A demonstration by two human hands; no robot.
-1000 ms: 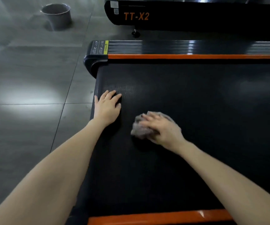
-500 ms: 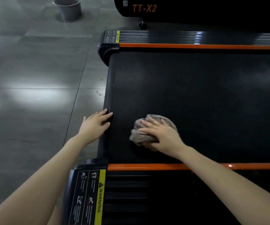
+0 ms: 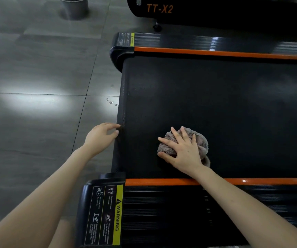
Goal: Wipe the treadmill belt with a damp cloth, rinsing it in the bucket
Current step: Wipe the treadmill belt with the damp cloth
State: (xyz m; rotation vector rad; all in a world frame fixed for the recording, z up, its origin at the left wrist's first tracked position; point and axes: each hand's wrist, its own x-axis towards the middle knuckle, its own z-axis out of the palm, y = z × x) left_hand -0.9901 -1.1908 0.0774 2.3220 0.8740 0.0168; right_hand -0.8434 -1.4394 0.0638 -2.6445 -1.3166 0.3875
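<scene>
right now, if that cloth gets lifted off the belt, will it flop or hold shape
Probably floppy: the cloth lies bunched under the right hand. Its fluffy pile likely drags on the belt rather than slides.

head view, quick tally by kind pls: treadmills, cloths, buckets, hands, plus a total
treadmills: 2, the near treadmill and the TT-X2 treadmill
cloth: 1
bucket: 1
hands: 2, left hand and right hand
total: 6
</scene>
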